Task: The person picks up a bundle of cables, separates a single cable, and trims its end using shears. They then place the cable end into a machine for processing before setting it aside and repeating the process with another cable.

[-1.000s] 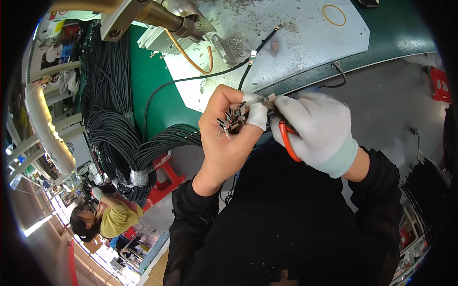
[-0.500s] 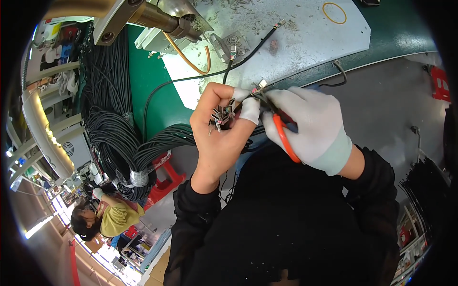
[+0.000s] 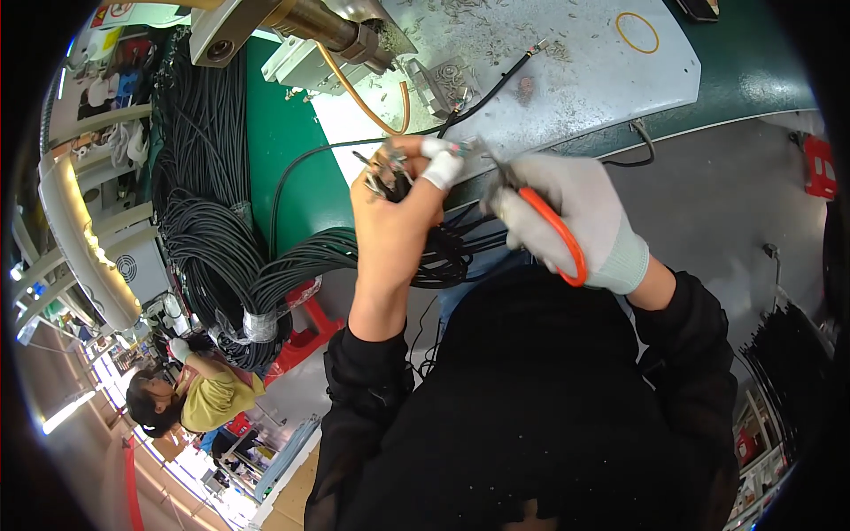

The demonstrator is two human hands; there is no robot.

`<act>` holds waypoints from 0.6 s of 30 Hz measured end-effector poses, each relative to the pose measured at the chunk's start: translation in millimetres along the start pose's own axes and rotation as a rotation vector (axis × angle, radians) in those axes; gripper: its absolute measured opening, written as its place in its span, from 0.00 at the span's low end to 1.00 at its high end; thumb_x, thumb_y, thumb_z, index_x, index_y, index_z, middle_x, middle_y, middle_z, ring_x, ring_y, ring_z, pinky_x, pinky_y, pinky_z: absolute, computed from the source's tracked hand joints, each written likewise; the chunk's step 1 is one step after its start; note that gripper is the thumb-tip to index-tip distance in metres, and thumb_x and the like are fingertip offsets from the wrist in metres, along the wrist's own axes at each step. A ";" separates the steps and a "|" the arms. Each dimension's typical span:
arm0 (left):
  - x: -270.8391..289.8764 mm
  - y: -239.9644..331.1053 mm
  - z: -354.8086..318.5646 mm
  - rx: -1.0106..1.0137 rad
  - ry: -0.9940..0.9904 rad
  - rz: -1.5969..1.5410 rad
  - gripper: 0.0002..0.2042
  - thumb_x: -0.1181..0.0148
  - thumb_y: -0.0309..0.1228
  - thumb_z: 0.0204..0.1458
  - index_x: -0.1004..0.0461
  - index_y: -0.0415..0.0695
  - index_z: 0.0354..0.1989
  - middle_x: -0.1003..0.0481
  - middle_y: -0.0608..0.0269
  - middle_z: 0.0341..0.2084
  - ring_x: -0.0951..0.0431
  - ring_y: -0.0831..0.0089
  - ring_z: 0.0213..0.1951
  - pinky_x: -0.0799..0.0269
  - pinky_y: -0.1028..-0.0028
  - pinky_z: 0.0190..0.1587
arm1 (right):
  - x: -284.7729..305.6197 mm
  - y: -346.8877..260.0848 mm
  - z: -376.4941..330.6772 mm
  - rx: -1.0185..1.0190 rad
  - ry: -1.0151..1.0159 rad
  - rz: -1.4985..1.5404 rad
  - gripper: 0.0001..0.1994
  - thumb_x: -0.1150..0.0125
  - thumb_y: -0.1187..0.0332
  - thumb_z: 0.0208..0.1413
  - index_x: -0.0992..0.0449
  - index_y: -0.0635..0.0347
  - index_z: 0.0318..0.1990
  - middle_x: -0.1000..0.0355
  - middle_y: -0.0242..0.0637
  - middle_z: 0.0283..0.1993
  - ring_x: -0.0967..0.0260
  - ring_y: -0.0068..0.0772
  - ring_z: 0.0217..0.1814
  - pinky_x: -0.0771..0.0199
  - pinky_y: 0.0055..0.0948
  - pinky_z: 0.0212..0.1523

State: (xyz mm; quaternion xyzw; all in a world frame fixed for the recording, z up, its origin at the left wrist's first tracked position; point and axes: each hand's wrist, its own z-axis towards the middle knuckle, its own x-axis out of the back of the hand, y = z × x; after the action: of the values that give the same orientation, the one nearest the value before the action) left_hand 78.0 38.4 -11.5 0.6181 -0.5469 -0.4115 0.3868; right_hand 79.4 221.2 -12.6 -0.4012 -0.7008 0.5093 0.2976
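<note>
My left hand (image 3: 390, 234), with white coverings on thumb and index finger, is closed round a bunch of black cables; their stripped ends and small metal connectors (image 3: 385, 173) stick out of the fist. Between that thumb and index finger one cable end with coloured wires (image 3: 460, 148) is pinched, its tip blurred. In a white glove, my right hand (image 3: 580, 208) grips orange-handled cutters (image 3: 560, 232). Their dark jaws point toward the pinched cable end, slightly to its right; motion blur hides whether they touch it.
Metal scraps litter a pale board (image 3: 567, 97) on the green table (image 3: 744, 62). A machine head (image 3: 341, 35) overhangs it, near a loose cable (image 3: 505, 87) and a yellow rubber band (image 3: 637, 33). Thick black cable bundles (image 3: 212, 230) hang at left, above a red stool (image 3: 305, 341). A co-worker (image 3: 208, 398) is beyond.
My left hand has shifted left and a little up with the cables. The cutters in my right hand have drawn back slightly from the pinched cable end and turned.
</note>
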 end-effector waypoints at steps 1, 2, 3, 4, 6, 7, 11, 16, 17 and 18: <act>3.1 0.2 3.4 0.039 0.031 -0.038 0.04 0.41 0.21 0.50 0.28 0.37 0.34 0.37 0.76 0.16 0.41 0.89 0.18 0.48 0.84 0.19 | 2.3 1.9 6.7 0.089 0.087 -0.066 0.12 0.48 0.63 0.56 0.27 0.64 0.31 0.34 0.30 0.15 0.38 0.17 0.14 0.37 0.19 0.18; 5.0 1.0 7.3 0.037 0.030 -0.037 0.04 0.41 0.21 0.50 0.28 0.37 0.34 0.37 0.76 0.16 0.41 0.89 0.18 0.48 0.84 0.19 | 5.4 3.5 14.7 0.178 0.173 -0.133 0.13 0.48 0.62 0.56 0.27 0.65 0.30 0.34 0.30 0.14 0.38 0.17 0.13 0.37 0.19 0.17; 7.5 1.7 10.0 0.044 0.034 -0.069 0.04 0.41 0.21 0.51 0.28 0.38 0.34 0.37 0.76 0.16 0.41 0.89 0.17 0.49 0.83 0.18 | 7.6 4.8 23.0 0.265 0.255 -0.196 0.13 0.48 0.62 0.56 0.27 0.65 0.29 0.35 0.31 0.14 0.38 0.18 0.12 0.38 0.19 0.16; 10.0 2.4 13.2 0.051 0.038 -0.102 0.04 0.42 0.22 0.51 0.28 0.38 0.34 0.36 0.75 0.16 0.42 0.89 0.17 0.50 0.83 0.17 | 11.5 3.7 32.9 0.265 0.252 -0.191 0.13 0.48 0.62 0.56 0.27 0.65 0.29 0.35 0.31 0.14 0.38 0.18 0.12 0.38 0.19 0.16; 15.2 4.5 25.0 0.058 0.036 -0.134 0.03 0.42 0.22 0.51 0.28 0.38 0.33 0.36 0.75 0.16 0.43 0.88 0.16 0.51 0.83 0.17 | 21.2 -4.6 54.2 0.397 0.207 -0.264 0.14 0.49 0.61 0.57 0.27 0.65 0.29 0.34 0.31 0.15 0.37 0.20 0.12 0.39 0.19 0.14; 18.5 5.4 33.2 0.045 0.001 -0.180 0.03 0.42 0.22 0.51 0.28 0.38 0.33 0.36 0.74 0.16 0.43 0.88 0.15 0.52 0.83 0.16 | 22.1 -8.9 62.1 0.397 0.208 -0.263 0.14 0.49 0.61 0.57 0.27 0.65 0.29 0.34 0.31 0.15 0.37 0.20 0.12 0.39 0.19 0.14; 26.1 10.6 55.1 0.022 -0.073 -0.252 0.03 0.42 0.22 0.51 0.29 0.38 0.32 0.36 0.73 0.16 0.44 0.87 0.14 0.52 0.82 0.15 | 26.8 -15.6 90.5 0.126 0.094 -0.155 0.14 0.48 0.62 0.57 0.28 0.65 0.28 0.34 0.32 0.15 0.37 0.20 0.12 0.38 0.20 0.14; 28.8 17.8 66.2 -0.007 -0.099 -0.081 0.02 0.42 0.20 0.49 0.29 0.37 0.30 0.36 0.71 0.15 0.42 0.85 0.13 0.51 0.82 0.14 | 35.8 1.5 107.8 0.838 0.050 -0.509 0.15 0.48 0.62 0.57 0.29 0.66 0.27 0.33 0.34 0.15 0.37 0.21 0.11 0.38 0.21 0.14; 29.0 19.2 67.7 -0.027 -0.109 -0.011 0.02 0.42 0.20 0.48 0.29 0.37 0.30 0.35 0.70 0.15 0.41 0.85 0.13 0.50 0.82 0.14 | 36.1 2.5 106.5 0.710 0.017 -0.354 0.15 0.47 0.62 0.57 0.29 0.67 0.27 0.33 0.34 0.14 0.37 0.21 0.11 0.38 0.21 0.14; 30.4 21.0 68.2 -0.022 -0.107 -0.011 0.02 0.42 0.20 0.48 0.29 0.37 0.30 0.35 0.70 0.15 0.41 0.85 0.13 0.50 0.82 0.14 | 34.9 0.1 104.6 0.580 -0.020 -0.199 0.15 0.47 0.61 0.56 0.29 0.67 0.26 0.33 0.34 0.14 0.38 0.22 0.11 0.38 0.21 0.14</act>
State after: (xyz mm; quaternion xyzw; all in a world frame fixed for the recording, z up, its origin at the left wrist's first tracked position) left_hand 8.9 4.1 -19.3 0.5939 -0.5587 -0.4520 0.3616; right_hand -24.5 201.7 -44.2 -0.2239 -0.5647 0.6605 0.4412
